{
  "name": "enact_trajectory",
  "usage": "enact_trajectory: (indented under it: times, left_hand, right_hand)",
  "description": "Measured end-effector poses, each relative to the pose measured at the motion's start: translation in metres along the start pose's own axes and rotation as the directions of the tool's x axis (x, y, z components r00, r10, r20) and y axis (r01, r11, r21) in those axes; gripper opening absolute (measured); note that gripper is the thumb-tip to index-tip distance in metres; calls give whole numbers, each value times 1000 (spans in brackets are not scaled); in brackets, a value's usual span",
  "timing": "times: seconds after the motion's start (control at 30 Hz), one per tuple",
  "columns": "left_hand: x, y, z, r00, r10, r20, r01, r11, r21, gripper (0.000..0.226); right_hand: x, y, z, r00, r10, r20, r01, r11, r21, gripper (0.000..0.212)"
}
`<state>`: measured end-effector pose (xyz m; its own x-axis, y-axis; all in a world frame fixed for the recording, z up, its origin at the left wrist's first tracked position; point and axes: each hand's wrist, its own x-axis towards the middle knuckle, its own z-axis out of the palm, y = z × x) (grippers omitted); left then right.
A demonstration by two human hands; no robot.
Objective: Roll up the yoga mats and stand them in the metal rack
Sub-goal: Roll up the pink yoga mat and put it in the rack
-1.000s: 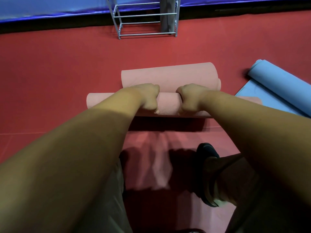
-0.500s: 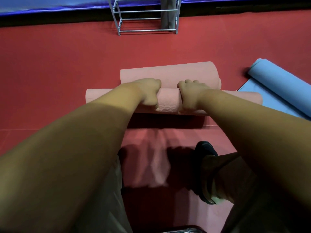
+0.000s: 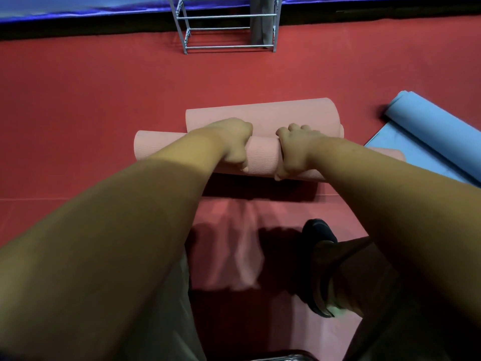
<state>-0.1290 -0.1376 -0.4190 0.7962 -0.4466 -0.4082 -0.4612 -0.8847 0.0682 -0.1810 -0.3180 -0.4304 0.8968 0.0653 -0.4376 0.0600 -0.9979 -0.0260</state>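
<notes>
A pink yoga mat lies rolled across the red floor in front of me. My left hand and my right hand both curl over the roll near its middle, a short gap apart. Just beyond it sits a second, thicker pink roll, touching it. The metal rack stands at the far edge of the floor with a grey rolled mat upright in its right side. A blue mat, partly rolled, lies at the right.
My foot in a dark shoe rests on the unrolled pink stretch below the roll. A blue padded wall runs along the back. Bare red floor spreads to the left and toward the rack.
Both hands have shifted forward over the top of the pink roll, and the roll has turned slightly away from me, closing on the thicker pink roll behind it.
</notes>
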Motion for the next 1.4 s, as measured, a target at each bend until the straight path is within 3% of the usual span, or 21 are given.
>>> enact_trajectory:
  times: [0.13,0.17,0.27,0.37,0.57,0.67,0.87,0.97,1.03,1.13,1.23,1.33,1.4]
  left_hand:
    - [3,0,3,999,-19,36,20,1000,-19,73]
    - [4,-1,5,998,-23,51,24,1000,-8,73]
    - [2,-2,7,997,-14,72,8,997,77,90]
    - [-1,0,6,999,-12,52,5,991,137,102]
    - [-1,-2,-3,999,-38,23,37,999,34,68]
    - [0,-6,-4,997,-53,58,53,999,-1,68]
    - [3,-8,-1,987,-71,148,72,997,-1,78]
    - [1,-6,2,991,-55,120,43,994,100,108]
    - [-1,-3,3,996,-58,68,48,989,138,114]
    - [-1,0,-1,998,-60,35,57,995,79,94]
    - [-2,-3,-6,989,-111,94,109,994,20,73]
    - [-2,-5,-3,981,-129,142,131,991,0,71]
    - [-1,-5,-2,984,-116,135,118,993,-8,75]
  right_hand:
    - [-1,1,-4,1000,8,-4,-8,999,45,68]
    - [-1,1,-5,1000,7,6,-7,998,59,68]
    - [-2,0,-10,999,5,44,-8,997,75,79]
    - [-1,-1,-11,998,7,58,-12,996,84,77]
    - [2,-2,-7,1000,-5,28,2,995,100,92]
    - [-1,-4,-4,1000,-15,-23,15,1000,8,101]
    - [-4,-2,-11,1000,-30,-2,30,999,43,78]
    - [-6,-1,-13,999,-32,13,31,997,74,72]
    - [-5,-1,-12,999,-32,13,31,996,83,74]
    - [-2,-2,-9,999,-35,34,31,993,113,83]
    - [0,-5,-7,997,-34,75,24,992,127,100]
    - [0,-7,-5,998,-25,61,22,998,51,112]
    - [0,-8,-5,999,-18,34,17,1000,22,110]
